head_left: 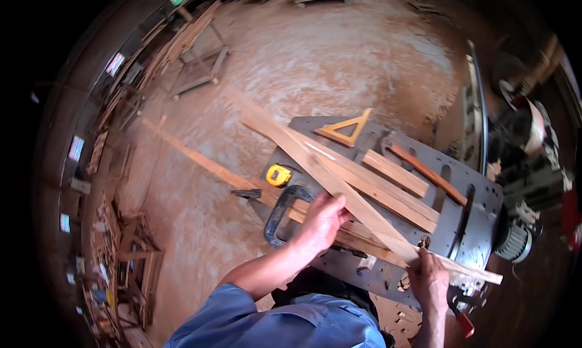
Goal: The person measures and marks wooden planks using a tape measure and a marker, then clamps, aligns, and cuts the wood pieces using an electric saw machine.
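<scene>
A long, thin wooden board [339,184] slants across the metal worktable, its far end blurred and reaching past the table's edge. My left hand [323,223] grips its near edge around the middle, thumb on top. Closer to me on the right, my right hand [429,275] is closed around the board's near end. Under it lie a thicker wooden piece [394,204] and a long wooden strip [212,163] that sticks out to the left. A black C-clamp [277,218] sits beside my left hand, over the strip.
On the metal table [485,196] lie a yellow tape measure [278,175], a yellow triangle square [357,130], short wood blocks [394,173] and a hammer [429,175]. A motor [515,242] is at the right end. Wood stacks [136,257] stand at left.
</scene>
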Action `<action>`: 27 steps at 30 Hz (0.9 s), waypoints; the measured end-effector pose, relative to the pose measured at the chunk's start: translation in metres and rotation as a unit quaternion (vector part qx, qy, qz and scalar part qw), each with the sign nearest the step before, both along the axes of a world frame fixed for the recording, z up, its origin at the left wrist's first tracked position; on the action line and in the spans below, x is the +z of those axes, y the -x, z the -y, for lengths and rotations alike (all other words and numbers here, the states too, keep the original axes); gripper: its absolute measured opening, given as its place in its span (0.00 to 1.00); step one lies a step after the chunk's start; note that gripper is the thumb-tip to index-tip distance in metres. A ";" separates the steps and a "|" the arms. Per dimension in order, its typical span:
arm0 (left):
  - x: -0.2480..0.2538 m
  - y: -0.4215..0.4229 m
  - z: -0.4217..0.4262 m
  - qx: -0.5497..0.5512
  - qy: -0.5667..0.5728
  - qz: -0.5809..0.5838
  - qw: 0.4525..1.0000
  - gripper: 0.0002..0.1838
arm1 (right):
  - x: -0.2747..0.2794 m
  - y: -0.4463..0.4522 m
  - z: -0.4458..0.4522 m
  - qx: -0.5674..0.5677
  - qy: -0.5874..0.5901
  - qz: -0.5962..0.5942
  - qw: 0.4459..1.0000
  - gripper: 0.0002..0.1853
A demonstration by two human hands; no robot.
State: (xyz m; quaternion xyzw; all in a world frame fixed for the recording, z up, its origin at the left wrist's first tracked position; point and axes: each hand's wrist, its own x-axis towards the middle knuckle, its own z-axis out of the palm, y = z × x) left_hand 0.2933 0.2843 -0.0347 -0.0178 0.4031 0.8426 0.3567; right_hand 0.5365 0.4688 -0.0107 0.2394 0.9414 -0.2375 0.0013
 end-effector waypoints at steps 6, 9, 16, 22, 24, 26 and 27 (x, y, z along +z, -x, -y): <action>0.049 -0.001 -0.023 -0.041 -0.009 -0.138 0.990 0.22 | -0.017 -0.018 0.028 -0.015 0.041 -0.097 0.994 0.37; 0.046 -0.006 -0.029 -0.112 -0.069 -0.129 0.983 0.23 | -0.011 -0.031 0.028 -0.040 0.038 -0.095 0.994 0.39; 0.017 -0.041 -0.037 -0.260 -0.117 -0.076 0.956 0.26 | 0.017 -0.037 0.027 -0.082 0.005 -0.085 0.993 0.33; 0.048 -0.017 -0.021 -0.196 0.304 -0.364 0.858 0.33 | -0.012 -0.041 0.018 -0.123 0.001 -0.108 0.987 0.22; 0.037 0.003 0.001 0.017 0.418 -0.536 0.733 0.38 | -0.018 -0.045 0.013 -0.110 -0.043 -0.112 0.987 0.21; 0.057 0.028 0.021 0.118 0.483 -0.689 0.527 0.44 | -0.025 -0.050 0.007 -0.103 -0.087 -0.112 0.985 0.21; 0.069 0.037 0.028 0.082 0.491 -0.739 0.453 0.45 | -0.022 -0.051 0.004 -0.096 -0.084 -0.114 0.985 0.21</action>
